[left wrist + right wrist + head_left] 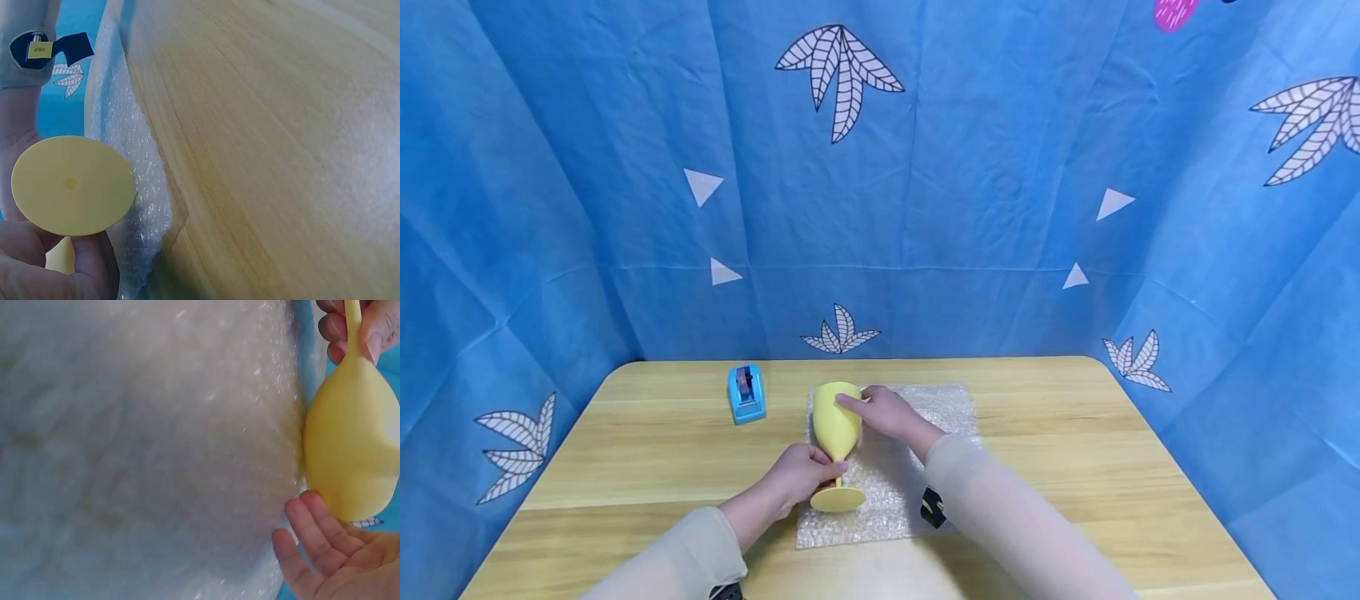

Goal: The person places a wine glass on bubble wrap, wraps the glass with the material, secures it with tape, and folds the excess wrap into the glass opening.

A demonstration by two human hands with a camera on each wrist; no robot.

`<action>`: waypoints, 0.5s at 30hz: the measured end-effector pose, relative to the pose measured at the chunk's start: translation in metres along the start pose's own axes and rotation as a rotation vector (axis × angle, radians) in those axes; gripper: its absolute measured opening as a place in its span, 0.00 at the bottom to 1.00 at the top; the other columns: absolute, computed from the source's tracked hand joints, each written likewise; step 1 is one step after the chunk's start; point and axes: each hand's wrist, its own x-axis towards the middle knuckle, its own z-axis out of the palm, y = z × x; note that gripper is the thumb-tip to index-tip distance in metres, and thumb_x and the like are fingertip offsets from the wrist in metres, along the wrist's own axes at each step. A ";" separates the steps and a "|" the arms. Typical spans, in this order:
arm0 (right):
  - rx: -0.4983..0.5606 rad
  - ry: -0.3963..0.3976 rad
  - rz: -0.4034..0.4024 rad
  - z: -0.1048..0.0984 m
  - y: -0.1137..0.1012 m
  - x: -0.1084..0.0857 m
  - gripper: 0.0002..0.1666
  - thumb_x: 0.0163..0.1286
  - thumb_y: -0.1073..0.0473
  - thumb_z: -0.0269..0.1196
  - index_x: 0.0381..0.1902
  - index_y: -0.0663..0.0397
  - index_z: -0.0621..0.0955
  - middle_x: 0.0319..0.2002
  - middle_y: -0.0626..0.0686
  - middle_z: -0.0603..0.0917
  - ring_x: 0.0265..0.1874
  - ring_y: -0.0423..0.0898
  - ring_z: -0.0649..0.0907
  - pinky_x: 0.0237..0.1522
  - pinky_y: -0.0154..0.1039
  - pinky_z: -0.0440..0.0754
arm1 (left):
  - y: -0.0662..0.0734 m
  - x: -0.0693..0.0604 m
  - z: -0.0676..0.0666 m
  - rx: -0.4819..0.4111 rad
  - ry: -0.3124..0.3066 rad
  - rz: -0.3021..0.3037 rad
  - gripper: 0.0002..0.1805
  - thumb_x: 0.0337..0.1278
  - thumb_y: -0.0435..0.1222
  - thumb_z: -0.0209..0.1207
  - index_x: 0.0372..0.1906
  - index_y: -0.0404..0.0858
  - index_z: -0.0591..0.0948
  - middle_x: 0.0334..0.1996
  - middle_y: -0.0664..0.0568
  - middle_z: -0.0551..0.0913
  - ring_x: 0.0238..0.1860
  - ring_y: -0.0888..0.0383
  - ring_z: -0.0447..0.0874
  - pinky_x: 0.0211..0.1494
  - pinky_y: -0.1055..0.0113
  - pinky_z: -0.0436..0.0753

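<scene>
A yellow goblet (837,425) is held over the left side of a bubble wrap sheet (910,492), its bowl towards the far edge of the table. My left hand (797,477) pinches its stem just above the round base (72,187). At the bowl, my right hand (891,412) touches the right side near the rim. The right wrist view shows that hand's fingers (319,528) loosely extended beside the bowl; its thumb is not clear there. How far the goblet stands off the sheet I cannot tell.
A blue tape dispenser (747,396) stands behind and left of the goblet. The wooden table (1060,467) has rounded far corners, and a blue patterned curtain (925,208) hangs around its back and sides.
</scene>
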 end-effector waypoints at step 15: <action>0.069 -0.029 0.108 -0.001 -0.006 0.004 0.32 0.63 0.27 0.61 0.21 0.48 0.73 0.19 0.45 0.70 0.20 0.41 0.68 0.22 0.34 0.67 | 0.003 0.002 -0.004 0.071 0.000 -0.041 0.17 0.58 0.44 0.70 0.33 0.35 0.79 0.30 0.49 0.80 0.30 0.56 0.78 0.31 0.67 0.79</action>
